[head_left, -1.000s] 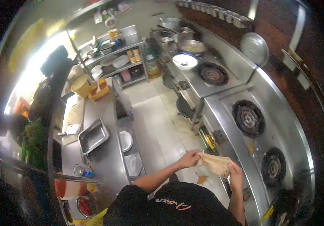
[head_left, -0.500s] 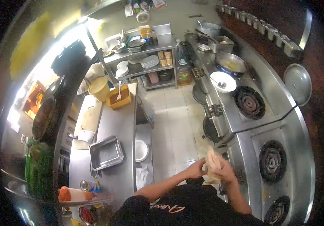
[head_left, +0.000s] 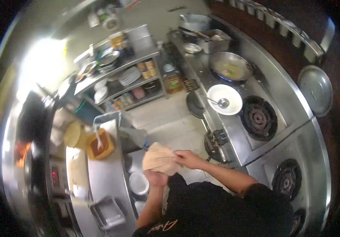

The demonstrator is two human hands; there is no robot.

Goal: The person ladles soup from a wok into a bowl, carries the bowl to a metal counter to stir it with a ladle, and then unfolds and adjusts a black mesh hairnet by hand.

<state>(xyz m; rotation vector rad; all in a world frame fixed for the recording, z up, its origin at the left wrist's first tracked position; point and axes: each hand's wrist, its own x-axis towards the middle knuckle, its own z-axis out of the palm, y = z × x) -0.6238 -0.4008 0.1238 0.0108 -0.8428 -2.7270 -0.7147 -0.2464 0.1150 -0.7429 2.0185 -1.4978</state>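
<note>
A folded tan cloth [head_left: 161, 158] is held in front of my body, over the aisle floor. My left hand [head_left: 156, 178] is under its lower edge, with the cloth covering the fingers. My right hand [head_left: 189, 159] pinches the cloth's right edge between closed fingers. On the stove to the right, a white bowl [head_left: 230, 94] holds a metal ladle [head_left: 222, 103]. Behind it a wok [head_left: 238, 60] with liquid and some food sits over a blue flame.
The left counter [head_left: 105, 177] bears an orange container [head_left: 106, 148] with a white spoon, a yellow bucket [head_left: 75, 135] and a metal tray [head_left: 109, 213]. A shelf unit [head_left: 148, 55] with dishes stands at the back. Black burners [head_left: 259, 117] line the right.
Both hands have moved left and forward with the cloth, which now lies broader over my left hand. The view has turned, and the stove's wok and bowl look nearer.
</note>
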